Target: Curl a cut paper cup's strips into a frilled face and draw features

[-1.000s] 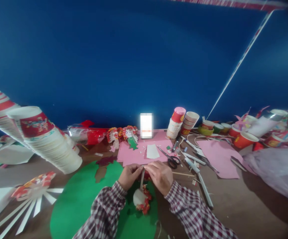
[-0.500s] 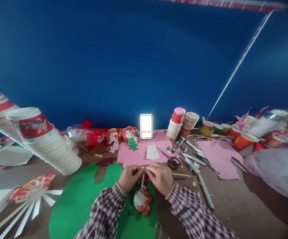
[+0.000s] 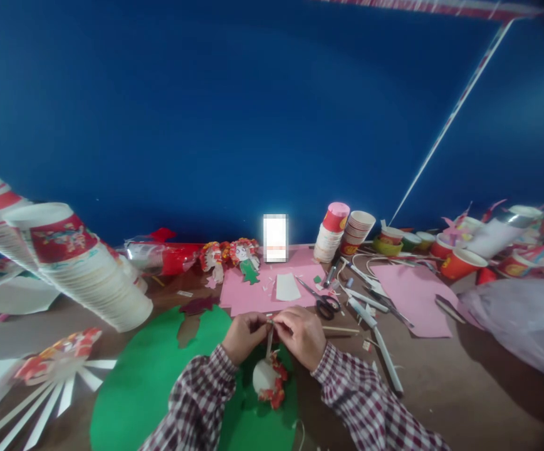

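My left hand point(image 3: 246, 335) and my right hand point(image 3: 301, 333) meet at the middle of the table, fingertips pinched together on the far end of a narrow white paper strip point(image 3: 269, 343). The strip runs down to a round white piece edged with red and orange frills, a paper-cup craft point(image 3: 266, 378), which hangs below my hands over the green paper point(image 3: 135, 376). My fingers cover the strip's tip, so what exactly is pinched there is partly hidden. Just beyond my hands lie black scissors point(image 3: 327, 305) and a white paper piece point(image 3: 288, 287) on pink sheets point(image 3: 239, 299).
Stacked paper cups lean at the left point(image 3: 98, 269); more cup stacks point(image 3: 327, 241) stand at the back. A cut cup with splayed strips point(image 3: 62, 376) lies front left. Right of my hands are a glue gun point(image 3: 379, 338), a pink sheet point(image 3: 422, 307) and a plastic bag point(image 3: 526, 319).
Almost nothing differs. My fingertips shift slightly at the strip's end, and the whole view drifts a little.
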Demonstrator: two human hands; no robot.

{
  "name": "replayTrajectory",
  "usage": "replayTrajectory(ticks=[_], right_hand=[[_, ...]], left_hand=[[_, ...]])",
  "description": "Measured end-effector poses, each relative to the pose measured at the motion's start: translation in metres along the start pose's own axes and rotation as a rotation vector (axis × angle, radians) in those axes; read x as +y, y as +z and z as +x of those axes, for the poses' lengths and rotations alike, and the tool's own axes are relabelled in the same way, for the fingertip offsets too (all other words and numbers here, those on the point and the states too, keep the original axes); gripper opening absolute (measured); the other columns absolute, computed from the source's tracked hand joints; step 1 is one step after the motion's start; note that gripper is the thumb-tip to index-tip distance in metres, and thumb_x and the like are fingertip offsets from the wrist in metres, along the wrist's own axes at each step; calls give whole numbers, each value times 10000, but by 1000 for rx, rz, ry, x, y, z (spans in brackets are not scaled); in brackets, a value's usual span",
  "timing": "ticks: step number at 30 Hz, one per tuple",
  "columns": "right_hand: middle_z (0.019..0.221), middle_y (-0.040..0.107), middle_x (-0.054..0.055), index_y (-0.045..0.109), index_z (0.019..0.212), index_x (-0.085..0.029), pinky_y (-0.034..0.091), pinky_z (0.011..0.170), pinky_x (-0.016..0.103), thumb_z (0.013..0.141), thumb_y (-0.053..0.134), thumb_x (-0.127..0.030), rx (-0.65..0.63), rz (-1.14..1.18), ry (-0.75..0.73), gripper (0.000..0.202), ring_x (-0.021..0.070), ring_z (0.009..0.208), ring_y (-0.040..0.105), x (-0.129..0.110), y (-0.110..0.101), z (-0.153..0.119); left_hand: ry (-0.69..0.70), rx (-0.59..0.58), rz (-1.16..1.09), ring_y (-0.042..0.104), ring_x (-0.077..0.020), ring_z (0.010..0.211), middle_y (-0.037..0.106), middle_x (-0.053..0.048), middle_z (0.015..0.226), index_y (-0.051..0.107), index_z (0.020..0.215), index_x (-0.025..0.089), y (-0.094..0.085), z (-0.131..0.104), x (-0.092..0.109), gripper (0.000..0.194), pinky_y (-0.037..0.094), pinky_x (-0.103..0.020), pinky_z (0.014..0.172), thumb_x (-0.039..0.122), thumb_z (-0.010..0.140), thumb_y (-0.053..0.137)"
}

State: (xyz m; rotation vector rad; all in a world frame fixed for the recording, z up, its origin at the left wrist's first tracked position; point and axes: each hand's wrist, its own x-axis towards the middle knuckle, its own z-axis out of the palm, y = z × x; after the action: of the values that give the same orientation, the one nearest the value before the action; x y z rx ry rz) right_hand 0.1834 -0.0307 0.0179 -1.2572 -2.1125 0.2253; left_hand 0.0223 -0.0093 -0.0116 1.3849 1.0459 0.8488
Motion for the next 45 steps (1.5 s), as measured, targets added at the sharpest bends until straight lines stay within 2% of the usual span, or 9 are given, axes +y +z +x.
replayTrajectory(ticks=[13, 19, 26, 31, 45], right_hand=[[757, 602, 17, 578, 784, -194, 395, 699, 243, 799, 499, -168, -13, -20, -56, 85, 141, 771, 529, 1, 1, 0], [758, 602, 28, 574, 783, -185, 397, 681, 254, 803, 505, -188, -30, -30, -82, 72, 153, 768, 525, 1, -1, 0], [755, 609, 29, 585, 790, -194, 405, 688, 250, 812, 487, -188, -16, -57, -85, 100, 147, 762, 538, 0, 0, 1], [821, 630, 16, 586, 872, -217, 406, 708, 233, 824, 481, -191, -27, -57, -31, 119, 133, 785, 558, 0, 1, -1], [809, 637, 24, 592, 883, -211, 395, 708, 221, 849, 455, -250, -7, -59, 8, 146, 131, 782, 567, 1, 6, -2]], left_hand=[[-43, 26, -41, 569, -120, 508, 623, -19, 581, 580, 687, 108, 2, -2, 5, 174, 443, -226, 497, 282, 671, 589], [-49, -25, -123, 529, -99, 472, 608, -15, 559, 580, 695, 97, 0, -3, 6, 252, 414, -207, 470, 347, 675, 593], [-6, 54, 12, 475, -81, 440, 566, 8, 500, 600, 653, 103, 1, 0, 4, 314, 372, -185, 436, 413, 688, 570], [11, 72, 59, 493, -91, 459, 587, -7, 517, 618, 671, 106, -1, 0, 3, 302, 388, -190, 451, 403, 691, 566], [19, 115, 9, 545, -118, 531, 653, -45, 638, 636, 771, 95, -2, 2, 1, 288, 429, -226, 517, 353, 645, 623]])
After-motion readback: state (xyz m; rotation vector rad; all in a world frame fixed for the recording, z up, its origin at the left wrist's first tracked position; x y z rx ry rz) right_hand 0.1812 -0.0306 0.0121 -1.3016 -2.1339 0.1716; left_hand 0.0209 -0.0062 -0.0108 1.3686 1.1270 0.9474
